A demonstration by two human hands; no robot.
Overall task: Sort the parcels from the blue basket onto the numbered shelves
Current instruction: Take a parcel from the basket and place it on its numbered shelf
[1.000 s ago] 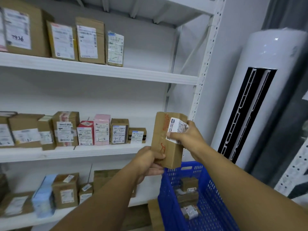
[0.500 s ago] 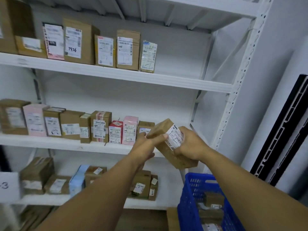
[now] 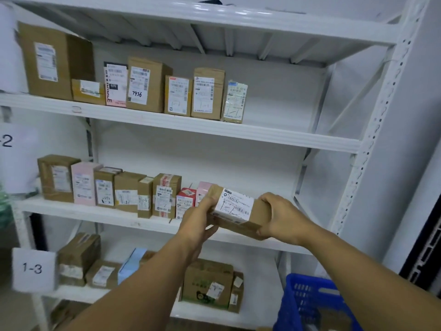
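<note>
Brown parcel held lying level in front of the middle shelf, at the right end of that shelf's parcel row — label facing up. Left hand grip curled round its left end; right hand grip round its right end. Blue basket sits below that shelf.

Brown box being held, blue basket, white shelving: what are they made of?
Brown rectangular box: matte cardboard, by its folded edges; white paper label. Blue slotted basket: likely moulded plastic, grid walls. White shelving: probably painted steel, given punched uprights.
</note>
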